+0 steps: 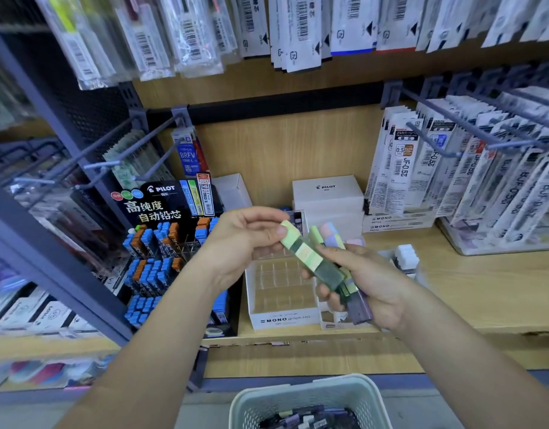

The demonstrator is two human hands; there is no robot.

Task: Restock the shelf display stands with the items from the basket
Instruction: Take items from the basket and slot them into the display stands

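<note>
From the head camera we see both hands raised in front of the wooden shelf point(468, 292). The left hand point(248, 239) pinches the pale upper end of a green lead case point(309, 257) between thumb and fingers. The case slants down to the right, and its lower end lies among the cases in the right hand point(372, 283). That hand curls around a bunch of slim lead cases point(358, 308), green and purple with pastel caps, its forefinger laid across the green one.

Just below and behind the hands stands a white MONO graph MG display box point(284, 319) on the shelf. We see no cases in the clear dividers that show. To its left stands a black Pilot lead display stand point(161, 209), with blue and orange cases in its tiers. A white Pilot box point(327, 193) sits at the back, and refill packets point(401, 168) hang on hooks to the right.

At the bottom edge we see the pale plastic basket point(301, 390), with more cases lying in it, well below the hands.
</note>
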